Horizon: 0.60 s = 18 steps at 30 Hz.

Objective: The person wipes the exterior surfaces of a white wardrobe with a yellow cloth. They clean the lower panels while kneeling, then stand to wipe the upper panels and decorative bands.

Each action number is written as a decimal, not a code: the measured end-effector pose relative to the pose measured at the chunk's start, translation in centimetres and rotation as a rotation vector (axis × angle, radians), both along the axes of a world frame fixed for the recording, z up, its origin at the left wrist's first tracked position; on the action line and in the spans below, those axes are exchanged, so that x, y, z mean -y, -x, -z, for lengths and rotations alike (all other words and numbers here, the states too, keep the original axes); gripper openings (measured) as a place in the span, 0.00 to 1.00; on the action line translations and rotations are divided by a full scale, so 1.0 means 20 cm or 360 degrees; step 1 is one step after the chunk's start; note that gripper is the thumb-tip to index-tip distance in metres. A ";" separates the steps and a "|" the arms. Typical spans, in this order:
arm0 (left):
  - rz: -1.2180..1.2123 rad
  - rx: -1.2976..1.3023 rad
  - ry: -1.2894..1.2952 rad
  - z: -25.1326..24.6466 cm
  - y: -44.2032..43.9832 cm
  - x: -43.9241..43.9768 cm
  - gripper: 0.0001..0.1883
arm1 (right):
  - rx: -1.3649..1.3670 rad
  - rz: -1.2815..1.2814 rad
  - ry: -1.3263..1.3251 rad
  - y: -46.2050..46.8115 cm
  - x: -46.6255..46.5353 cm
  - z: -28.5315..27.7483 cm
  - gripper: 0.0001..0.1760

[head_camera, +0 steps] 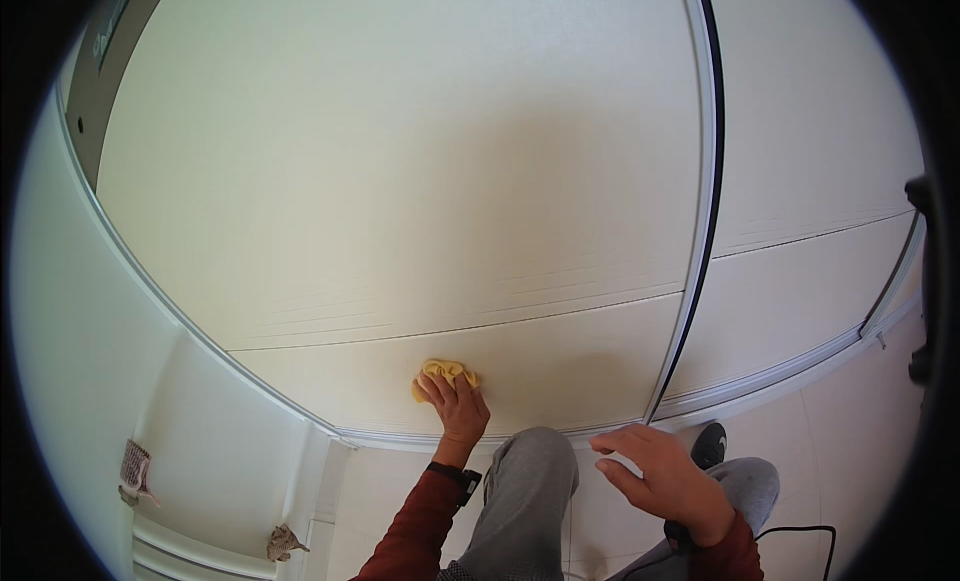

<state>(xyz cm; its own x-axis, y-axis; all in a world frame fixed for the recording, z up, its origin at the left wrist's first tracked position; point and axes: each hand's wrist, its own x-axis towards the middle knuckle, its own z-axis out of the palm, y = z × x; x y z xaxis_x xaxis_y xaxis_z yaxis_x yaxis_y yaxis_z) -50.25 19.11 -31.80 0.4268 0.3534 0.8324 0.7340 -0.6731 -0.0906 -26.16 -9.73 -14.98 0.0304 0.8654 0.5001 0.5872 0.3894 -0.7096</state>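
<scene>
My left hand point(459, 412) presses a bunched yellow cloth point(444, 371) against the lower panel of a cream sliding door point(480, 206). The fingers spread over the cloth, just below the thin groove that crosses the door. My right hand point(660, 465) hangs in the air above my right leg, thumb and fingers apart, with nothing in it. A light metal frame with a dark strip point(709, 168) runs along the door's right edge, up from that hand.
A second door panel point(810, 303) stands to the right, over a floor track point(765, 393). At left, a knitted cloth point(136, 467) and a brown crumpled cloth point(282, 543) rest on white fittings. A black cable point(806, 528) crosses the tiled floor point(847, 446).
</scene>
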 end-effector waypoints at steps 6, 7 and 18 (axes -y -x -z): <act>-0.0080 0.0029 0.0362 0.10 0.07 0.05 0.25 | 0.0023 -0.0204 0.0053 -0.08 -0.08 0.09 0.13; -0.0025 0.0159 0.0262 -0.03 0.03 0.04 0.25 | 0.0076 -0.0210 0.0091 -0.10 -0.12 0.10 0.13; 0.0194 0.0408 -0.0429 -1.36 -0.56 0.14 0.33 | 0.0259 -0.0506 0.0258 -0.20 -0.16 0.26 0.15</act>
